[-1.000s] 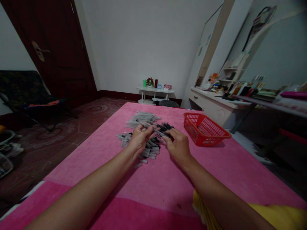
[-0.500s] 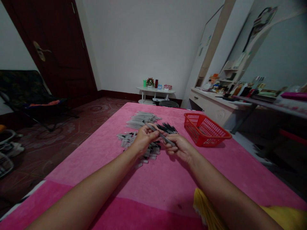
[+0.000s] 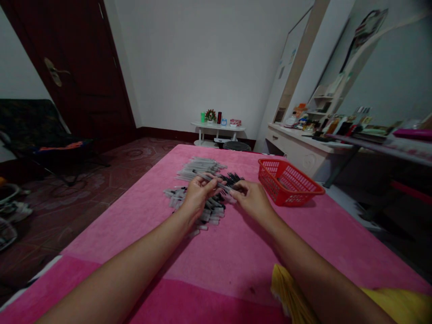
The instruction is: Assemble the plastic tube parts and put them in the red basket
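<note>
1. Chair [image 3: 37,121] with a dark, patterned fabric seat at 9–10 o'clock (clock's centred on the held tube), cut off by the frame edge.
2. Left hand [image 3: 198,194] at 8, thumb and fingers clamped on the tube. It's shifted a touch left since half a second ago.
3. Long pile [image 3: 200,166] at 10: slim, straight, greyish translucent sticks lying roughly parallel, near end partly behind the left hand.
4. Messier heap [image 3: 214,216] at 6–7, short pale pieces mixed with black ones, pointing all over. Left hand and forearm hide a good chunk.
5. Pen-like tube [image 3: 222,185], dead centre, held up above the heap between both hands. Thin, grey, darker at its far tip; it slopes less steeply than last frame. Fingers cover bits of it, so I can't tell what the near end looks like.
6. Black bunch [image 3: 233,178] at 2–3, skinny pointy bits, partly behind the right hand.
7. Right hand [image 3: 254,198] at 4, pinching the tube's near end. Before, its fingers curled underneath; now it's fingertips, knuckles up. Small gap between the hands.
8. Red basket [image 3: 286,184] at 3, lattice plastic, flared rim, contents too dim to make out. Hasn't budged on the soft-looking pink cloth [image 3: 229,261].
</note>
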Demonstrator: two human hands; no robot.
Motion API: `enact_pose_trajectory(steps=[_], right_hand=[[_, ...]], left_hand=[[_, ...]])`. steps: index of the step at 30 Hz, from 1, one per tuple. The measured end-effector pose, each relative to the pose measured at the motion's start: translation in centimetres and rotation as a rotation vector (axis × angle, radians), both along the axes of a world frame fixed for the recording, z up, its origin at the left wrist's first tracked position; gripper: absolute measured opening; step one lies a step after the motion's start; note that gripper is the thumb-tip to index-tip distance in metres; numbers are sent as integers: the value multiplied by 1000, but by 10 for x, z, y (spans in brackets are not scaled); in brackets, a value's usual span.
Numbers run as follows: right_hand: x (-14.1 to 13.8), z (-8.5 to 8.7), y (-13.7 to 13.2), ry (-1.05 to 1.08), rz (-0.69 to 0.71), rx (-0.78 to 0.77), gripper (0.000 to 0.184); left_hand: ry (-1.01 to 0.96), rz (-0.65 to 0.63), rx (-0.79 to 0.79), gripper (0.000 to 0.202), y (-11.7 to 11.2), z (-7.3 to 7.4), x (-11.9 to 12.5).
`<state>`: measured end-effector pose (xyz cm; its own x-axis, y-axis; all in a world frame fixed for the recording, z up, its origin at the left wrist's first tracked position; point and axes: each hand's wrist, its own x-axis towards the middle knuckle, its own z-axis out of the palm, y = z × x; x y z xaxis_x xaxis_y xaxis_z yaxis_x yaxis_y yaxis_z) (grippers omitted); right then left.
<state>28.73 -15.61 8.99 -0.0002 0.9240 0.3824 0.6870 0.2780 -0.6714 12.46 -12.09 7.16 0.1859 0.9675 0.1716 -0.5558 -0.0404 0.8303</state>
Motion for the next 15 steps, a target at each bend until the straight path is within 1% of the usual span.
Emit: enact_pose_trajectory(steps=[3,5,7,9,11,12,14,15], right_hand=[[6,6,-1,-114,-68,17,18],[17,17,-2,-173,-178,72,22],[34,31,-2,-245,-355,151,26],[56,45,-3,-333,-576,183,31],[79,54,-4,-431,-766,134,37],[90,57,-4,-473,-818,72,38],[110,59,-3,-542,-867,-83,40],[117,59,-2,-568,-868,-162,41]], left_hand=[[207,22,76,43,7,3,-5],[409,88,194,42,20,2,-15],[657,257,347,37,37,-2,-31],[969,375,452,34,55,-11,-49],[1227,432,495,34,69,-21,-67],[1330,437,501,35,73,-26,-74],[1479,402,480,32,79,-33,-84],[1528,386,471,32,80,-35,-87]])
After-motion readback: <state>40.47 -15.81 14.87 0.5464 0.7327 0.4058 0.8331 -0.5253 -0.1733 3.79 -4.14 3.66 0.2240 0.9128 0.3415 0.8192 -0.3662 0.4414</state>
